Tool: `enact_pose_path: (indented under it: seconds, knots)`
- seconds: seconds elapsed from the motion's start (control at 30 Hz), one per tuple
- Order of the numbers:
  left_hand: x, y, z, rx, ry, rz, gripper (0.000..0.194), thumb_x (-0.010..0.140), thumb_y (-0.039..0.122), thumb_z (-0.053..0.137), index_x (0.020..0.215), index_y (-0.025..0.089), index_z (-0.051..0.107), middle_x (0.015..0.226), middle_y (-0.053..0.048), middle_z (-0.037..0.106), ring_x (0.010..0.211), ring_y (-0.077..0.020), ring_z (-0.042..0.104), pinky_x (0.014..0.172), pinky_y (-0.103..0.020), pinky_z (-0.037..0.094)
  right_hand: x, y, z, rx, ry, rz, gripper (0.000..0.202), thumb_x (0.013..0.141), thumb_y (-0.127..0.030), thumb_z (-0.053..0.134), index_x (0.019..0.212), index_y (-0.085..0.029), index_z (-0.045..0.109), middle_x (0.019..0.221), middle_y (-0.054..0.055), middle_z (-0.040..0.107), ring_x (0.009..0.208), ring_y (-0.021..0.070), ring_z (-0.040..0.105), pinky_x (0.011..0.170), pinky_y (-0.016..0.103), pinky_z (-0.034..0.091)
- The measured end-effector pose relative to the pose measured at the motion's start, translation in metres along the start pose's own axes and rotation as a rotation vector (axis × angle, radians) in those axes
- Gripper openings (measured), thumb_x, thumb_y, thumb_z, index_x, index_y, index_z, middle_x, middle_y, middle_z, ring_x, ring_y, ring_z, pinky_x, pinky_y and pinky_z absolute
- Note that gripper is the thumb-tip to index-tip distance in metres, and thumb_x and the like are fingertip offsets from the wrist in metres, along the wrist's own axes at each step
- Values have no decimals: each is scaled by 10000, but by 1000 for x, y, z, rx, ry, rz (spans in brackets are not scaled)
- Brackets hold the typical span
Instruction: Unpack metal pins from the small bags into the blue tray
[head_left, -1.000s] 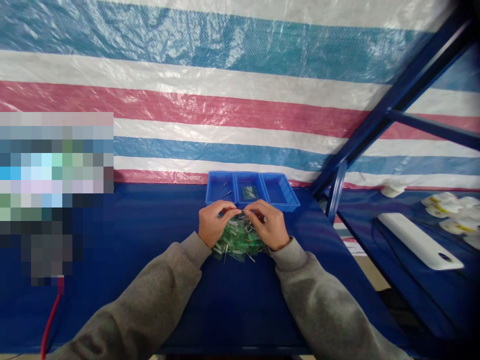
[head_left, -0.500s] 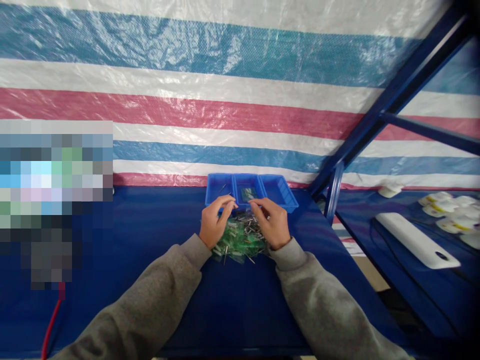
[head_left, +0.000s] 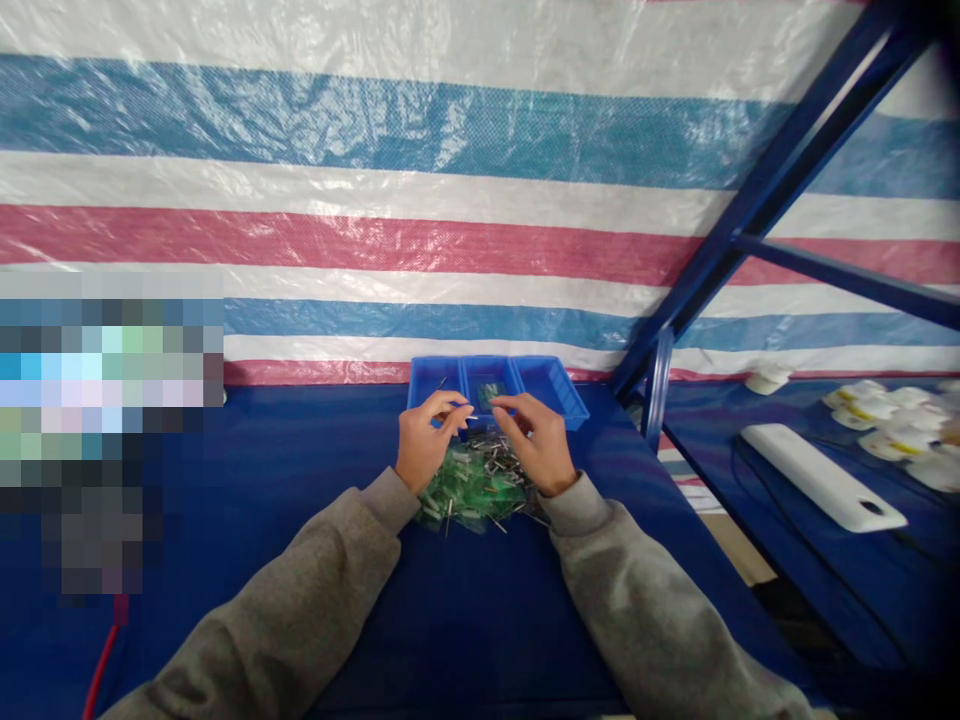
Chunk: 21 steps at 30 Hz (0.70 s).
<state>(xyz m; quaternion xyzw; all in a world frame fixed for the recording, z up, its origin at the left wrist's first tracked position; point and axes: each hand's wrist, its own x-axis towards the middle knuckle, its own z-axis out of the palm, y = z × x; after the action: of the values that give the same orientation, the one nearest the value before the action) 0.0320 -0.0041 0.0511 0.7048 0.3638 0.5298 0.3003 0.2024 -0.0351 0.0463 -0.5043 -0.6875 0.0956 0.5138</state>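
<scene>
1. The left hand (head_left: 426, 440) seemed to pinch a slender pale piece (head_left: 472, 417) between thumb and forefinger, its free end pointing toward the right hand (head_left: 541, 440).
2. The right hand's thumb and fingers were curled close together, apart from the left; whether anything sat between its tips, I could not tell.
3. The slender pale piece was held above the surface (head_left: 465, 630), just behind a heap of green film pieces (head_left: 457, 487) and metal pins (head_left: 504, 455).
4. Beyond the hands stood a blue three-part tray (head_left: 579, 405); a dark slender item (head_left: 442, 383) lay in its left compartment and a greenish bundle (head_left: 490, 392) in the middle one.
5. By its look, the slender pale piece was probably light and stiff, perhaps slick, and apt to roll; a gentle fingertip pinch near mid-length would likely have suited it best.
</scene>
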Motion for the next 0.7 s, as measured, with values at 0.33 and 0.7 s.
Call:
enact_pose_path:
  seconds: [0.33, 0.7]
  knots:
    - [0, 1, -2, -34, -73, -10, 212, 783, 356, 655, 845, 154, 639, 527, 29, 593, 452, -78, 530, 477, -183, 426, -6, 2, 4, 24, -98, -78, 189, 883, -326, 530, 898, -193, 664, 786, 32, 630, 573, 114, 510, 558, 255, 421]
    - [2, -2, 0, -210, -60, -95, 249, 751, 356, 681, 864, 135, 676, 756, -41, 684, 614, -123, 620, 561, -226, 508, -7, -1, 2, 43, -4, -31, 221, 895, -342, 502, 816, -189, 639, 749, 26, 619, 563, 115, 492, 559, 260, 412]
